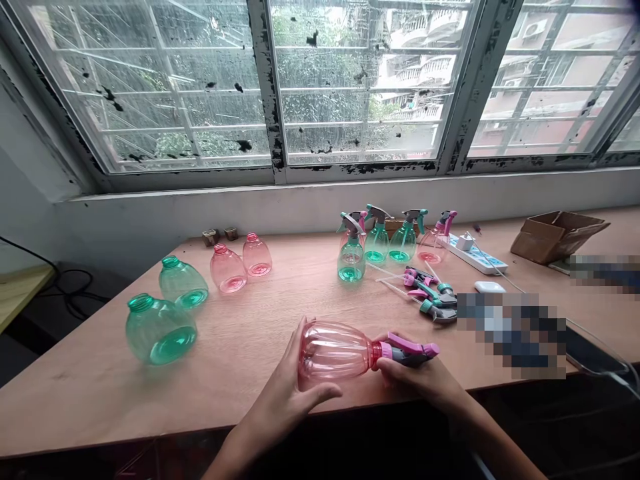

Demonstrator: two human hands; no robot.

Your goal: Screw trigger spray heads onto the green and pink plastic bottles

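A pink spray bottle (334, 350) lies on its side near the front edge of the wooden table (260, 313). My left hand (290, 387) cups its rounded base, fingers wrapped around it. My right hand (417, 377) grips the pink and grey trigger head (410, 350) at the bottle's neck. Two green bottles (160, 330) without heads stand at the left, and two pink ones (227, 269) stand behind them. Several assembled spray bottles (377, 240) stand at the back centre. Loose trigger heads (433, 293) with white tubes lie to the right.
A white power strip (475, 257) and a white charger (489, 287) lie at the right. An open cardboard box (555, 233) sits at the far right. Two small brown pots (210, 237) stand by the wall under the window. A phone (593, 353) lies at the right edge.
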